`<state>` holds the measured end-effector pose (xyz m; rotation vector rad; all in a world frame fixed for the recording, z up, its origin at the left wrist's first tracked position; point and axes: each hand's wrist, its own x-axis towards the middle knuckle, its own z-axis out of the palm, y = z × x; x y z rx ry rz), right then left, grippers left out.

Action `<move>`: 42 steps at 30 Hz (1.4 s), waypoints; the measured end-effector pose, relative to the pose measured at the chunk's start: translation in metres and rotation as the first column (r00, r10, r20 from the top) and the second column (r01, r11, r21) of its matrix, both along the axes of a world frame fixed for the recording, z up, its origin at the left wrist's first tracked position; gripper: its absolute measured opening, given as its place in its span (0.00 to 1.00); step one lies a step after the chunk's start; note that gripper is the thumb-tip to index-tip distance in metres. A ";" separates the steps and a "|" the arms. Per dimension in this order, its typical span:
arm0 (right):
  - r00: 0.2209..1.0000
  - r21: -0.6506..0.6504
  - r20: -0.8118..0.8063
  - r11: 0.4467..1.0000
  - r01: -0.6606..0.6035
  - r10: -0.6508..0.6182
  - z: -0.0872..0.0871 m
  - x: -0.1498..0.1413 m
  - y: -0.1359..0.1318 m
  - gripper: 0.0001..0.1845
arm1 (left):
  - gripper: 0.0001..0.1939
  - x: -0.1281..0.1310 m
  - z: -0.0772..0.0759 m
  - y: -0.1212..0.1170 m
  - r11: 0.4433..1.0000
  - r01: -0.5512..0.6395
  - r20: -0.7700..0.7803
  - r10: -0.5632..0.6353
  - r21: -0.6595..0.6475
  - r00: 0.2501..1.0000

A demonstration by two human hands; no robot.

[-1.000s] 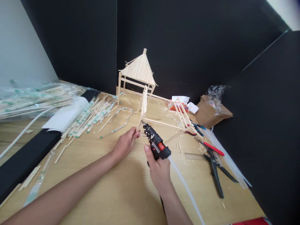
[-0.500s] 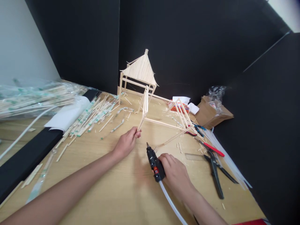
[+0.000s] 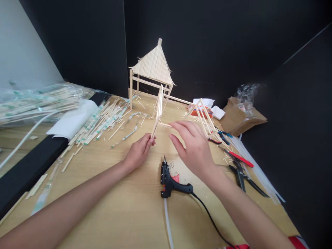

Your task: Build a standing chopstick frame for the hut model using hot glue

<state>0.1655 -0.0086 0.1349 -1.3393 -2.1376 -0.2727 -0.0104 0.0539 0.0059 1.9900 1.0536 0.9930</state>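
One open rectangular frame of slim pale wooden sticks is standing on the pale wood tabletop, in front of one peaked-roof model hut of the same pale sticks. One black hot-glue gun with a red trigger is lying on its side, nearer the person, with one translucent white glue stick and one black cable trailing from it. One brown cardboard box is sitting far right; the loose pale sticks at left are lying too jumbled for counting.

The left hand is pinching the lower end of the frame's near-left leg, its forearm slanting in from the lower left. The right hand is hovering palm-down over the frame's near rail, thumb spread apart from the fingers; whether the fingertips are touching the rail, I cannot tell.

A broad stretch of tabletop is showing between the left forearm and the glue gun. Black wall panels are bounding the back and right, with red- and black-handled tools lying near the right edge.
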 end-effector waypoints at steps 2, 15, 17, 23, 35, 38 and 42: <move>0.999 0.020 0.000 0.999 0.049 -0.049 -0.008 -0.010 0.013 0.15 | 0.13 -0.001 -0.001 0.000 1.000 0.007 0.002 -0.007 0.005 1.000; 0.995 -0.048 -0.079 0.998 0.048 -0.052 -0.021 -0.013 0.025 0.11 | 0.13 0.000 0.000 0.000 1.000 0.015 0.007 -0.015 0.010 1.000; 0.997 -0.043 -0.074 0.998 0.035 -0.038 -0.022 -0.013 0.026 0.11 | 0.13 0.000 0.001 0.000 1.000 0.012 0.004 -0.012 0.011 1.000; 0.997 -0.052 -0.067 0.998 0.031 -0.034 -0.024 -0.011 0.028 0.12 | 0.13 -0.001 0.001 0.000 1.000 0.002 -0.002 -0.002 0.019 1.000; 0.999 -0.013 -0.047 1.000 -0.002 0.001 -0.023 -0.009 0.030 0.11 | 0.13 0.000 0.001 0.001 1.000 -0.001 0.009 0.001 0.028 1.000; 0.999 -0.013 -0.040 1.000 0.000 -0.001 -0.024 -0.008 0.031 0.12 | 0.13 -0.001 0.001 0.001 1.000 -0.005 0.007 0.005 0.031 1.000; 0.999 0.003 -0.040 1.000 -0.015 0.015 -0.024 -0.007 0.031 0.12 | 0.13 -0.001 0.001 0.000 1.000 -0.009 0.004 0.009 0.030 1.000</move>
